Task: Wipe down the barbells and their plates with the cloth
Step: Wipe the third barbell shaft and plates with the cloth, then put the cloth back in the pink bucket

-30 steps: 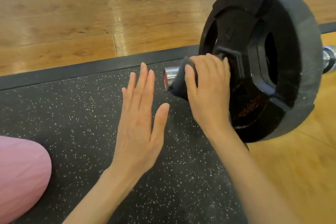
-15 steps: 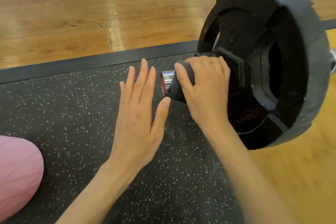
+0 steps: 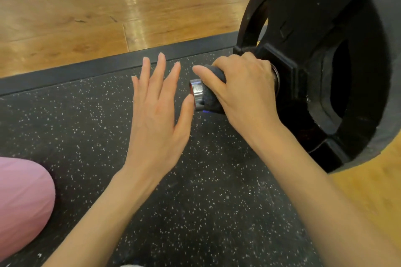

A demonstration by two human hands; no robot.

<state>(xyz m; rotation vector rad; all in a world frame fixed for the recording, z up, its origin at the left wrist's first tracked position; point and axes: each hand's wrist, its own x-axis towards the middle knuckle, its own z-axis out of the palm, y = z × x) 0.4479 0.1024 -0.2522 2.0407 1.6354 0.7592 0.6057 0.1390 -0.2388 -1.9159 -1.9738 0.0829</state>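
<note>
From my feed, the ground is a black rubber mat (image 3: 91, 119) flecked with white specks, filling the frame from nine o'clock through six. A plain dark border strip (image 3: 112, 65) runs along its far edge, slanting up toward two o'clock. Beyond it, from ten to one o'clock, lies glossy wooden flooring (image 3: 71, 6), and more wood shows at four o'clock. The black weight plate (image 3: 321, 28) stands on edge at three o'clock; I cannot see where it touches down.

Black rubber mat (image 3: 65, 119) flecked with white, bounded by a plain dark border strip (image 3: 91, 71). Glossy wooden plank floor (image 3: 76, 11) beyond the strip. Pink-clad knee (image 3: 19, 201) at lower left, over the mat.
</note>
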